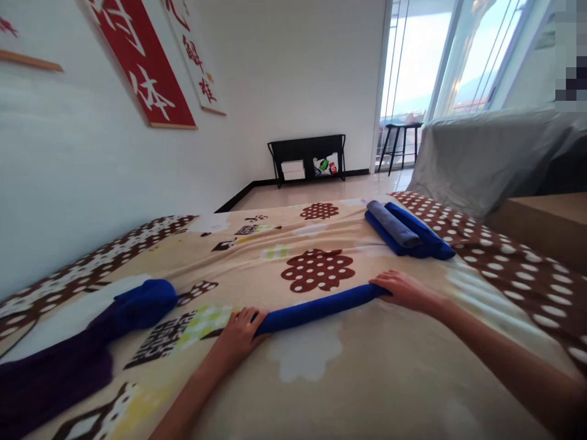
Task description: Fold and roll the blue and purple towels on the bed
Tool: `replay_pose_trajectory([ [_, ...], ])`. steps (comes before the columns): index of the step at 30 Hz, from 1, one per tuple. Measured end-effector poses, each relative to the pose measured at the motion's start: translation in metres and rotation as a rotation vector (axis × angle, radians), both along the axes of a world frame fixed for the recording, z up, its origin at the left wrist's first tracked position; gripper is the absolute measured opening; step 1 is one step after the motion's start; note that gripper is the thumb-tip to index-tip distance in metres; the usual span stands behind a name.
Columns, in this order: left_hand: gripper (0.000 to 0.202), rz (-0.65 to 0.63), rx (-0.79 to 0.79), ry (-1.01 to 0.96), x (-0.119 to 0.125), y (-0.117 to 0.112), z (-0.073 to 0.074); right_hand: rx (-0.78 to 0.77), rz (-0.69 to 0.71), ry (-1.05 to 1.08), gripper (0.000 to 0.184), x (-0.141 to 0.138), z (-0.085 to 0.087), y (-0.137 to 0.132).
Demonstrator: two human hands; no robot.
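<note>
A blue towel rolled into a long tight tube (pixel 316 308) lies across the patterned bedspread (pixel 321 366) in front of me. My left hand (pixel 239 333) curls over its left end, fingers pressed on the roll. My right hand (pixel 403 288) lies over its right end, fingers bent down on it. Farther back on the right lie several rolled towels (pixel 406 231), blue ones with a grey-blue one on top.
A loose heap of blue and purple cloth (pixel 92 342) lies at the bed's left, next to the white wall. A grey-covered sofa (pixel 486 153) stands right of the bed. A black low shelf (pixel 307 157) and stool (pixel 403 143) stand by the far window.
</note>
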State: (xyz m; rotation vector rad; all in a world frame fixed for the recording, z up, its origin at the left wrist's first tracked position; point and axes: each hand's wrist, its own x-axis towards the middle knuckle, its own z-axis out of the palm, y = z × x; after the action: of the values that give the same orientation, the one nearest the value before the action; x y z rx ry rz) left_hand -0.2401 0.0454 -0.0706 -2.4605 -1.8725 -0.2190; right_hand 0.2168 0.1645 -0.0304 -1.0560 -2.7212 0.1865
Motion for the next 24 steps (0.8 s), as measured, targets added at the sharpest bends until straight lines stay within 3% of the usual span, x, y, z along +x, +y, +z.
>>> replay_pose_trajectory([
  [2, 0.038, -0.014, 0.008, -0.045, 0.012, -0.003, 0.006, -0.008, 0.013, 0.01, 0.031, 0.005, 0.055, 0.003],
  [4, 0.037, -0.025, 0.004, -0.104, 0.033, -0.008, 0.01, -0.016, 0.037, 0.045, 0.032, 0.006, 0.123, -0.001],
  [8, 0.033, -0.055, -0.039, -0.234, 0.1, -0.016, 0.019, 0.068, 0.089, 0.235, 0.047, -0.014, 0.261, -0.035],
  [11, 0.031, -0.094, -0.113, -0.387, 0.156, -0.024, 0.024, 0.308, 0.061, 0.252, 0.058, -0.044, 0.327, -0.072],
  [13, 0.032, -0.112, -0.192, -0.555, 0.185, -0.031, 0.024, 0.436, 0.077, 0.205, 0.061, -0.063, 0.347, -0.092],
  [16, 0.027, -0.131, -0.315, -0.725, 0.21, -0.041, 0.018, 0.427, 0.115, 0.086, 0.065, -0.082, 0.35, -0.109],
  [20, 0.027, -0.202, -0.396, -0.74, 0.214, -0.048, 0.007, 0.298, 0.103, -0.09, 0.057, -0.09, 0.337, -0.114],
  [24, 0.025, -0.215, -0.376, -0.731, 0.212, -0.05, 0.008, 0.341, 0.071, -0.04, 0.052, -0.085, 0.337, -0.117],
])
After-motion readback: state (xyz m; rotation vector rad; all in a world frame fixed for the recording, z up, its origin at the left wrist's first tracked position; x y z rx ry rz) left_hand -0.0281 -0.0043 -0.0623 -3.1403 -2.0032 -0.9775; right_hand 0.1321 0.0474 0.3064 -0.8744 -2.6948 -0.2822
